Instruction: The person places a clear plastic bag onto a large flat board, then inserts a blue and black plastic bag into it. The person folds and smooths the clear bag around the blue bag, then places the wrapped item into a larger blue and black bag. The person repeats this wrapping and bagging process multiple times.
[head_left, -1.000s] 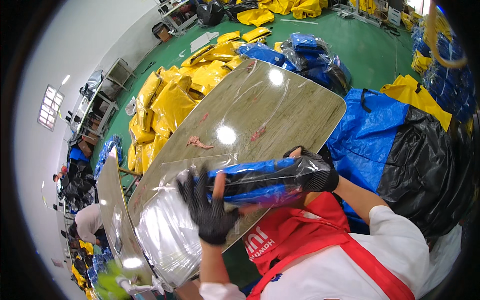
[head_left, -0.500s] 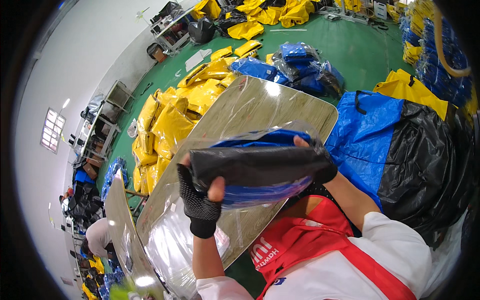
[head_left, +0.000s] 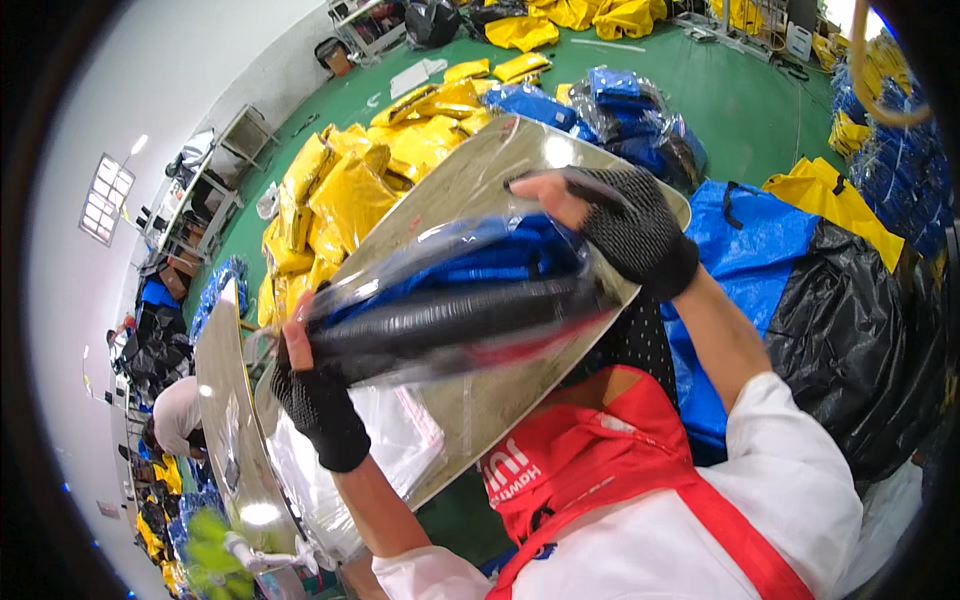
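Clear plastic wraps the folded blue-and-black bundle (head_left: pixel 455 300), which hangs in the air between both hands, above a shiny metal table (head_left: pixel 480 190). Its long axis runs from lower left to upper right, tilted, so one end sits in each hand.

At the lower end, the left hand (head_left: pixel 315 395) grips from beneath: fingers curled and pressed against the bag's underside, the bare thumb up over its edge. At the upper end, the right hand (head_left: pixel 610 220) clamps the far corner from above, fingers closed over the film and the thumb tip showing at the front. Both hands wear black mesh fingerless gloves. Neither is nearer than the other; each already touches its own end, and the bulk of the bundle lies between the two sets of fingers, sloping down toward the left ones.

Counting: one bagged bundle in hand, two gloved hands, one metal table beneath. Below the left fingers, on the table, lies a stack of empty clear bags (head_left: pixel 390 440); I cannot count the sheets. Beyond the right fingers, on the green floor, lies one heap of yellow packets (head_left: pixel 350 190), too many to count, and a smaller cluster of bagged blue bundles (head_left: pixel 620 110). Right of the right wrist sit one blue sack (head_left: pixel 750 240) and one black sack (head_left: pixel 860 330), touching each other.
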